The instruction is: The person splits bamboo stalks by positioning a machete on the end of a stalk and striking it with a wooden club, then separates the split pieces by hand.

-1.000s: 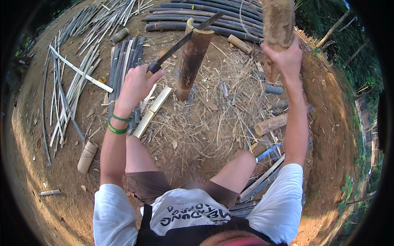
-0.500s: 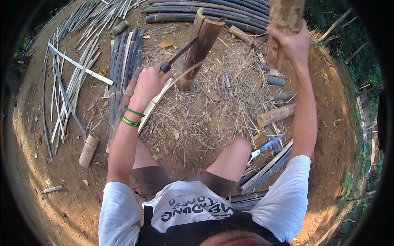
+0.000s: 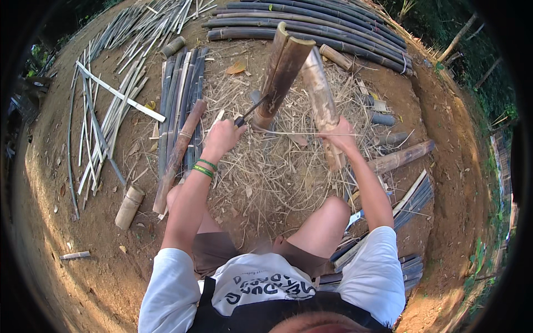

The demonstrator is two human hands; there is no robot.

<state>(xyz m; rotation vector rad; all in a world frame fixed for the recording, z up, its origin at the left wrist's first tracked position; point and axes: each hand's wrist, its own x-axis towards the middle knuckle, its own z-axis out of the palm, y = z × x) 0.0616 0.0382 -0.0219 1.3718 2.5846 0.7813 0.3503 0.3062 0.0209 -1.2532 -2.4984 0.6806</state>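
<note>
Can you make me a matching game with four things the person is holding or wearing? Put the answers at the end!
1. knife
2. wooden club
3. wristbands
4. shirt

A. white with dark lettering
B. in the right hand
C. green
D. in the left hand

Right pairs: 1-D, 2-B, 3-C, 4-A

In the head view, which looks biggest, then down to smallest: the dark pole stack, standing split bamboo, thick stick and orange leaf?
1. Dark pole stack
2. Standing split bamboo and thick stick: too alike to rank
3. Orange leaf
</note>
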